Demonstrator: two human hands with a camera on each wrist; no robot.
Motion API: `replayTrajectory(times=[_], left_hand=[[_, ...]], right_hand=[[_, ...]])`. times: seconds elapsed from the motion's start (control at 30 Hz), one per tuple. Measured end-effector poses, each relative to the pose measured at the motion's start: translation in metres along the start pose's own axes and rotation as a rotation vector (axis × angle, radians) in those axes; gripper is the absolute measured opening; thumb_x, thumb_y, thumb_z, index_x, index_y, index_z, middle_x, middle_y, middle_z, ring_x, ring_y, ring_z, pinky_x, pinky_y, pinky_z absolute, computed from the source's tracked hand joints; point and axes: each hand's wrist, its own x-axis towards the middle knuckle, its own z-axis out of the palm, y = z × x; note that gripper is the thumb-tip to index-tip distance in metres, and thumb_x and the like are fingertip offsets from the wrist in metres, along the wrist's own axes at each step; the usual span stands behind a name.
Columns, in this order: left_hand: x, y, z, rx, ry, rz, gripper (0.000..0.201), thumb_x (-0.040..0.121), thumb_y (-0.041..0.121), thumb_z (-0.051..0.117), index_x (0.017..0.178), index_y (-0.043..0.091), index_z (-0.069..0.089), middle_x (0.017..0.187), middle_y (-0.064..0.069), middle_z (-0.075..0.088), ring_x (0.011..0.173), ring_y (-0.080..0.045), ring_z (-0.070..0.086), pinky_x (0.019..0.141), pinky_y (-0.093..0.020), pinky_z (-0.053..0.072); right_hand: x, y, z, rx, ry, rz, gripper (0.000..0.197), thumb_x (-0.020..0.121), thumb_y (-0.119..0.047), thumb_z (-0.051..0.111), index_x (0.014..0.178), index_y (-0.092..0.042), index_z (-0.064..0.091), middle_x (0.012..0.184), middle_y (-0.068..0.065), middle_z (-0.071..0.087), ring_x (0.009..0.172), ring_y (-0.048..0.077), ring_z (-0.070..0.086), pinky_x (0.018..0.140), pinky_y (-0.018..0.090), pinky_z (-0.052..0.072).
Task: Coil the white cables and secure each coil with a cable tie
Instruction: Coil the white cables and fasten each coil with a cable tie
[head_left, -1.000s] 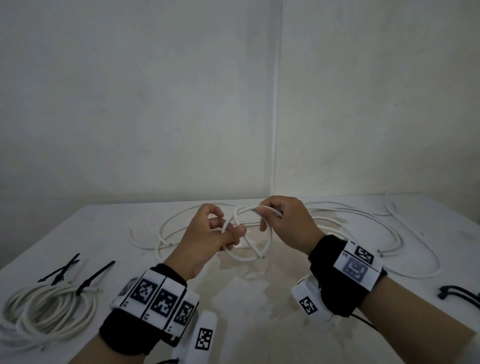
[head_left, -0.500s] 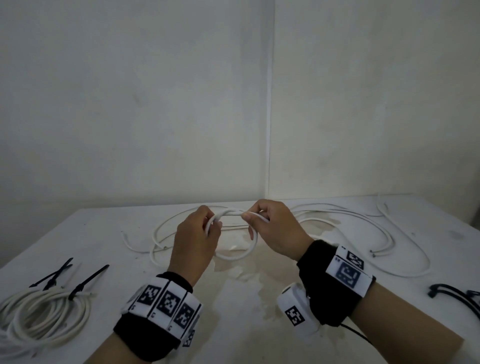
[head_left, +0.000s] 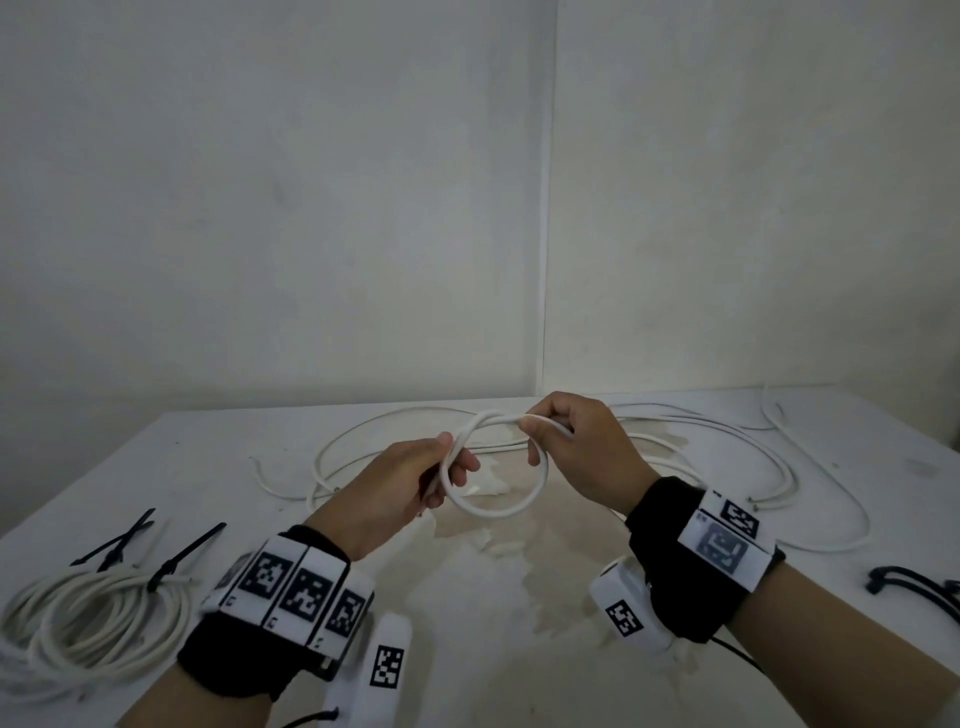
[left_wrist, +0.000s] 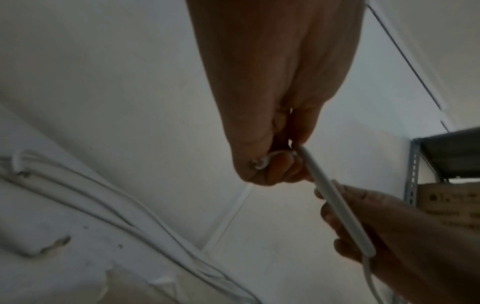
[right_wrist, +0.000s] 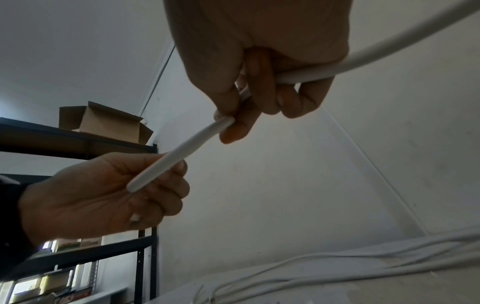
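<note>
Above the middle of the table both hands hold one white cable (head_left: 493, 512) bent into a small loop. My left hand (head_left: 441, 467) grips the loop's left side, fingers curled round the strands; the cable's cut end (left_wrist: 258, 164) sticks out of its fist. My right hand (head_left: 545, 431) pinches the top strand (right_wrist: 197, 137) between thumb and fingers, and the cable runs on past that palm (right_wrist: 389, 51). More white cable (head_left: 810, 467) lies loose across the back of the table. A finished coil (head_left: 98, 623) with a black cable tie (head_left: 176, 558) lies at the front left.
Loose black cable ties (head_left: 117, 540) lie at the left beside the coil, and more (head_left: 914, 587) at the right edge. The white table (head_left: 519, 649) stands in a corner of white walls. A dark metal shelf with a cardboard box (right_wrist: 101, 121) shows in the right wrist view.
The small loop has widened and turned flatter between the hands. My right hand has moved up and to the right, drawing the strand away from my left hand.
</note>
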Motion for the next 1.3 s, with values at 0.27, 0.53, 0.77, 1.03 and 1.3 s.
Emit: replayTrajectory(times=[0.27,0.53,0.77,1.03,1.3], left_hand=[[-0.005,0.009,0.009,-0.316,-0.047,-0.067,0.036,0.099,0.022,0.032,0.079,0.003,0.054,0.060,-0.005,0.065,0.059,-0.014,0.067,0.060,-0.023,0.057],[-0.002,0.010,0.021,-0.460,0.024,-0.070,0.035,0.100,0.028,0.030,0.077,0.007,0.047,0.044,0.005,0.035,0.041,-0.009,0.047,0.063,-0.028,0.058],[0.004,0.012,0.019,-0.417,0.100,-0.009,0.037,0.101,0.029,0.030,0.074,0.011,0.046,0.043,0.009,0.030,0.036,-0.004,0.030,0.045,-0.018,0.042],[0.006,0.007,-0.014,-0.377,0.250,0.022,0.036,0.101,0.027,0.032,0.072,0.011,0.046,0.040,0.010,0.033,0.033,-0.004,0.029,0.040,-0.016,0.039],[0.003,0.007,-0.039,-0.266,0.322,0.088,0.035,0.101,0.027,0.031,0.073,0.012,0.045,0.042,0.011,0.033,0.035,-0.003,0.030,0.043,-0.016,0.039]], right_hand=[[0.003,0.000,0.002,-0.019,0.071,-0.044,0.023,0.089,-0.022,0.058,0.066,-0.027,0.054,0.052,-0.016,0.060,0.061,0.011,0.055,0.070,0.038,0.048],[0.007,0.002,0.003,-0.046,0.091,-0.062,0.023,0.088,-0.025,0.059,0.066,-0.030,0.054,0.053,-0.019,0.061,0.062,0.012,0.057,0.071,0.040,0.049],[0.010,0.005,0.001,0.005,0.069,-0.036,0.020,0.087,-0.028,0.060,0.067,-0.022,0.057,0.051,-0.010,0.061,0.057,0.008,0.056,0.064,0.034,0.046],[0.011,0.027,-0.025,-0.276,-0.008,-0.077,0.013,0.093,-0.024,0.050,0.080,-0.024,0.053,0.059,-0.011,0.045,0.055,0.009,0.042,0.063,0.031,0.035],[0.022,0.042,-0.028,-0.735,0.011,-0.186,0.016,0.096,-0.018,0.044,0.095,-0.010,0.058,0.089,0.001,0.059,0.080,0.024,0.057,0.066,0.032,0.038]])
